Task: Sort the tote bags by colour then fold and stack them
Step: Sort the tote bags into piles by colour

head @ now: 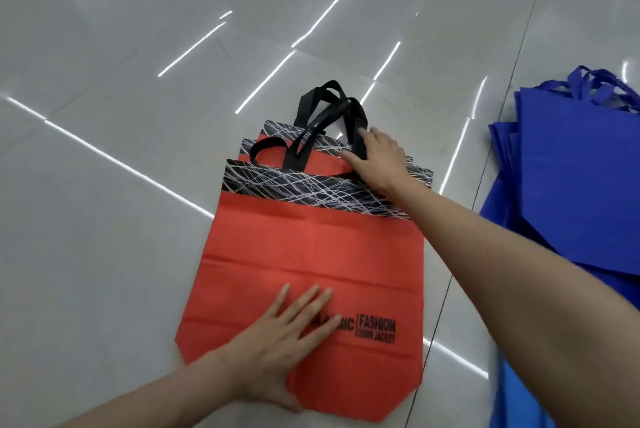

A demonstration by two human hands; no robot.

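Red tote bags [301,254] are laid lengthwise, near to far, on the floor [104,185]; the near end is pressed by the flat left hand [280,341], the far handles [311,116] by the flat right hand [377,161].

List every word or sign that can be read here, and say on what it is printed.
"FASHION": black print low on the top red tote bag.
"DOWN JACKET": smaller, directly under it.
"...MIC": end of a word left of the divider bar; the left hand covers the rest.
Blue tote bags: no text visible.
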